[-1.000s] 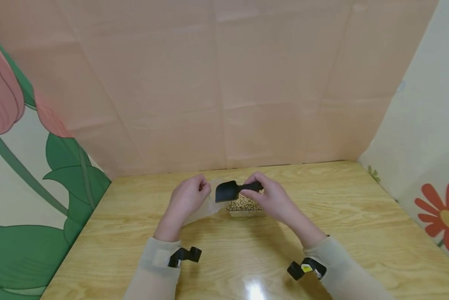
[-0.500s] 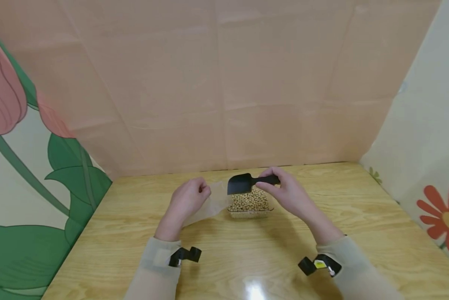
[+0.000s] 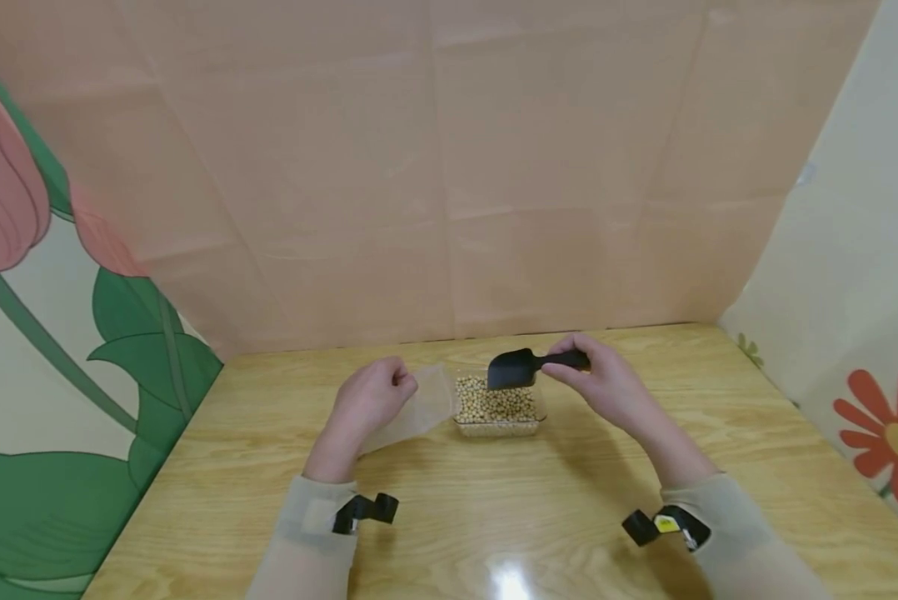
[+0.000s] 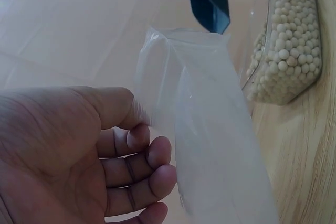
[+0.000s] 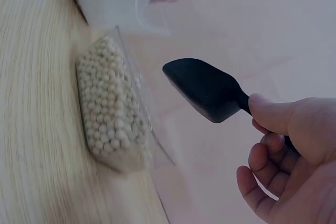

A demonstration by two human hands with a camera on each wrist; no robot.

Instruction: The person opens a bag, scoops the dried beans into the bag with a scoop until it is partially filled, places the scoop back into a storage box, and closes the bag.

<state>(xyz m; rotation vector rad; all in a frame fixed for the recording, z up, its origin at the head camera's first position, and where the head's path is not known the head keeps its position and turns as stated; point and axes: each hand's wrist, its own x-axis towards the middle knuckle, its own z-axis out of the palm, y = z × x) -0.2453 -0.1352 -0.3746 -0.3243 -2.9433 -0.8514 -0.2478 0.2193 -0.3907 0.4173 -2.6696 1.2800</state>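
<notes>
My left hand (image 3: pixel 372 398) pinches the upper edge of a translucent plastic bag (image 4: pixel 210 108) between thumb and index finger. The bag's mouth stands partly apart at the top in the left wrist view. My right hand (image 3: pixel 602 379) grips the handle of a small black scoop (image 5: pixel 202 87). The scoop's blade hangs over a clear plastic box (image 3: pixel 497 429) of round, pale soybeans (image 5: pixel 107 98), and no beans show in the blade. The box stands on the table just right of the bag.
The wood-grain table (image 3: pixel 449 517) reaches back to a wall covered with pinkish sheeting (image 3: pixel 449 183). Painted flower walls stand at the left and right. A small black camera is strapped to each wrist.
My right hand has carried the scoop to the right, from beside the bag's mouth to over the bean box. The left hand and bag have hardly moved.
</notes>
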